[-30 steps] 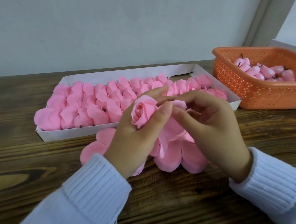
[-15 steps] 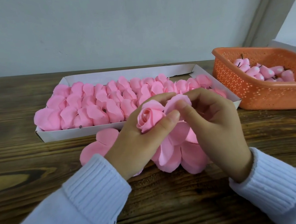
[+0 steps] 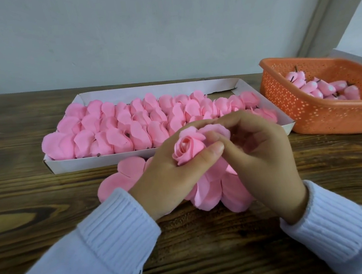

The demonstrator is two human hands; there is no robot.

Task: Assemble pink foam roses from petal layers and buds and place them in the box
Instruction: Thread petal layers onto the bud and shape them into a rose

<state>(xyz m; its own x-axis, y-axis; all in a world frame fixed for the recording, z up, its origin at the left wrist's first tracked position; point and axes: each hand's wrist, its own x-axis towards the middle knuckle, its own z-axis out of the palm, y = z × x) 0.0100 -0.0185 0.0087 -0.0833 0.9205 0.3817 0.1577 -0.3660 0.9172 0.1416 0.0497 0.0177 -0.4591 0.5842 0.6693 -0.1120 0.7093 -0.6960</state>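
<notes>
My left hand grips a pink foam rose between thumb and fingers, its bud facing up. My right hand pinches an outer petal of that rose from the right. Loose petal layers hang below the rose, and more lie flat on the table behind my left wrist. The white box behind my hands holds several rows of finished pink roses.
An orange perforated basket at the right holds several pink buds with dark stems. The wooden table runs to a pale wall at the back. White knit sleeves cover both forearms.
Both hands have shifted slightly right and down with the rose. My right fingers have drawn a petal up against the bud.
</notes>
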